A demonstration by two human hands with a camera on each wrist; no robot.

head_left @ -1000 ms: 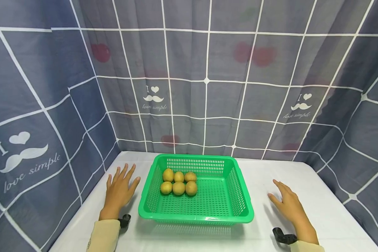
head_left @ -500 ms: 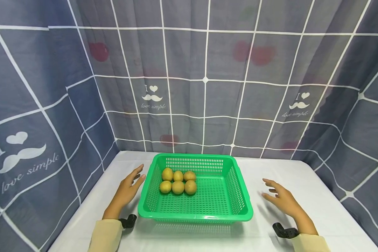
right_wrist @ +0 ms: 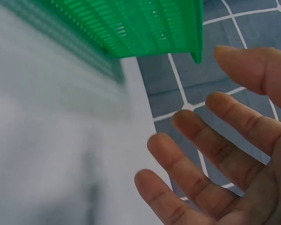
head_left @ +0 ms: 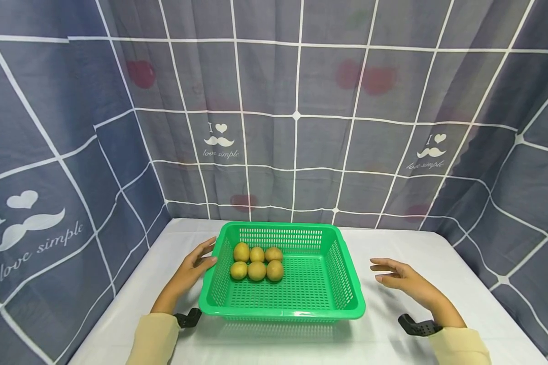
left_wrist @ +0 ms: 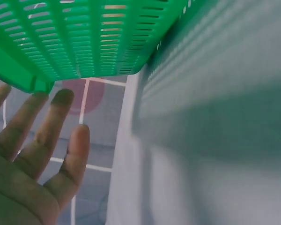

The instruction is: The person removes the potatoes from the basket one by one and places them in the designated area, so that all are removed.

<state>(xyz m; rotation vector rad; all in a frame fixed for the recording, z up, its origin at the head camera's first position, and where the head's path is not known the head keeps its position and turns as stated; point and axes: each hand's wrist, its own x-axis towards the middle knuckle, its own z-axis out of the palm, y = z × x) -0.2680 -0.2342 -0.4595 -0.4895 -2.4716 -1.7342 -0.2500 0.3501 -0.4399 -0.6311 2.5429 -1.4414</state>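
Note:
A green plastic basket [head_left: 283, 314] with slotted sides stands in the middle of the white table. Inside, on its left, several round yellow-brown fruits [head_left: 257, 271] lie in two rows. My left hand [head_left: 188, 274] is at the basket's left side, fingertips right at the rim. In the left wrist view its fingers [left_wrist: 50, 123] are extended and spread below the green rim. Off the basket's right side, my right hand [head_left: 406, 280] hovers with a gap to the rim. The right wrist view shows its fingers [right_wrist: 210, 150] relaxed, spread and holding nothing.
The white tabletop [head_left: 265, 350] extends on both sides of the basket. A dark grid-patterned curtain [head_left: 274, 142] hangs behind the table and along its left and right sides. A black wrist device [head_left: 189, 318] sits at the left cuff, another black device [head_left: 417, 327] at the right.
My left hand has turned and moved right to the basket's left rim. My right hand has shifted left toward the basket, fingers pointing more toward it. The basket and fruits stay put.

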